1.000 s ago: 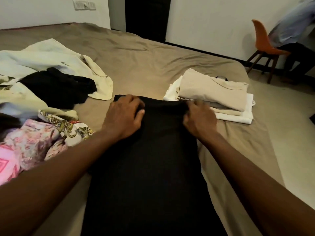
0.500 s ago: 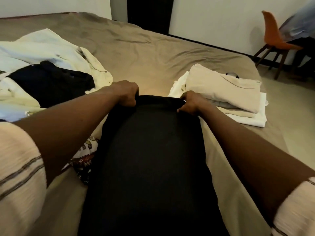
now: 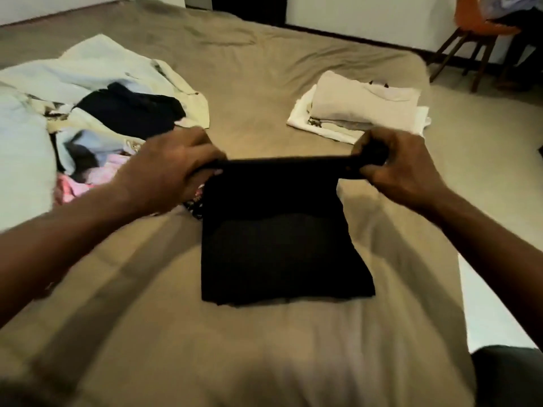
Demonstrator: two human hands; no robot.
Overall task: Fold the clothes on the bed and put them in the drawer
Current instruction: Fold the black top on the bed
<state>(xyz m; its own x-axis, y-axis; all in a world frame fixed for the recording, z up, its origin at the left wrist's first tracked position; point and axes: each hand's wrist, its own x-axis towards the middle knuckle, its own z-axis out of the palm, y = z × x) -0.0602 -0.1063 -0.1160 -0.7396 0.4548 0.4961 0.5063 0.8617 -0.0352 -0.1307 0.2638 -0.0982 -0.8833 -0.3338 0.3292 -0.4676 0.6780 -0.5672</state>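
A black garment (image 3: 279, 239) lies in the middle of the bed (image 3: 264, 83), doubled over into a short rectangle. My left hand (image 3: 167, 168) grips its far left corner and my right hand (image 3: 396, 165) grips its far right corner, so the far edge is stretched taut and raised a little off the sheet. A pile of unfolded clothes (image 3: 88, 113) in white, black, blue and pink lies at the left. A stack of folded beige and white clothes (image 3: 361, 107) sits at the right, just beyond my right hand. No drawer is in view.
An orange chair (image 3: 476, 30) with dark wooden legs stands on the floor beyond the bed's right corner, and a person sits on it at the frame's edge. The bed's right edge runs close past my right arm.
Both hands lifted the garment's far edge and pulled it toward me, folding the long black cloth over itself into a much shorter shape. The view is blurred with motion.
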